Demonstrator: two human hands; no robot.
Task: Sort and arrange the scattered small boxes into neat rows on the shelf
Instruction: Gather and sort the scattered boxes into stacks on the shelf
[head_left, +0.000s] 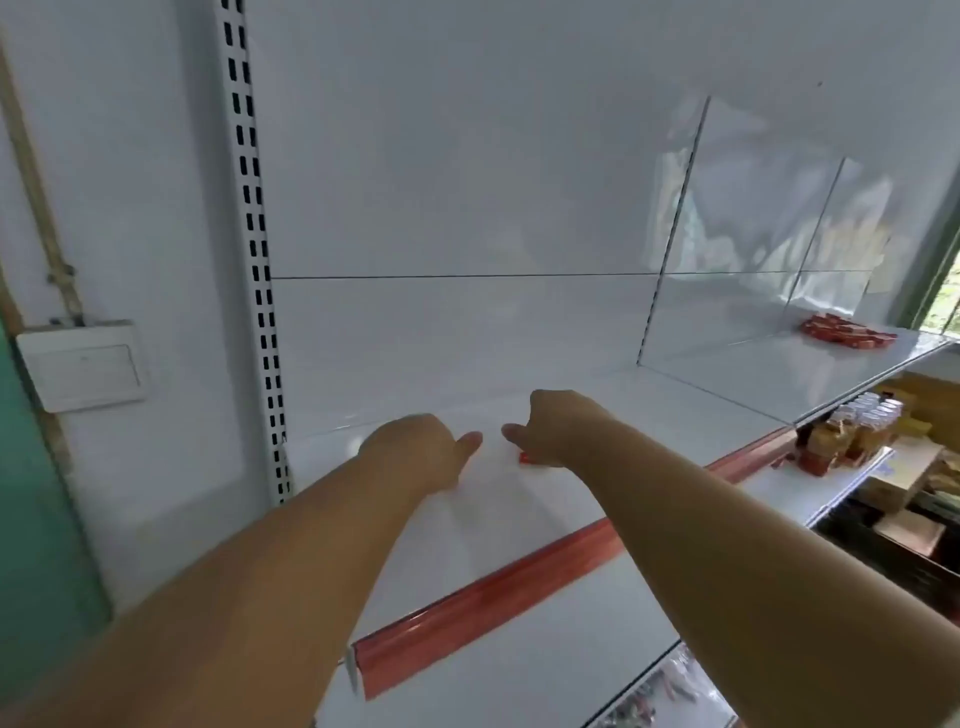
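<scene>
Both my arms reach onto the white shelf. My left hand lies palm down on the shelf with its thumb stretched to the right; its fingers point away and are hidden. My right hand rests a little to the right, thumb stretched left toward the other thumb. A small red box peeks out from under the heel of the right palm; the rest of it is covered. A loose pile of small red boxes lies at the far right of the same shelf.
Two clear upright dividers split the shelf toward the right. A red price strip runs along the shelf's front edge. A slotted white post stands at the left. Lower shelves at the right hold bottles and packets.
</scene>
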